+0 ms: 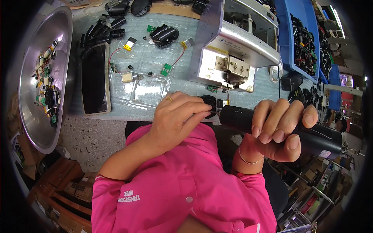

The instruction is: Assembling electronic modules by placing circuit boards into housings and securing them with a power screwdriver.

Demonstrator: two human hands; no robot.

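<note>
Between the thumb and fingers of my left hand (175,118), at the table's front edge, is a small black plastic housing (209,101), mostly hidden by those fingers. My right hand (278,124) is wrapped round a black electric screwdriver (237,117), held nearly level with its tip pointing left. The bit meets the housing close to my left fingertips; a screw, if any, is too small to make out. Just behind the housing lie a small green circuit board (212,89) and thin wires. Farther left, a clear plastic tray (149,93) carries batteries wired to green boards.
A grey metal machine (252,44) stands behind the screwdriver. Right of it, a blue bin (288,46) holds many black parts. At the left are a dark-screened phone (95,77) and a steel basin (65,66) with wired boards. Black housings (165,35) lie at the back.
</note>
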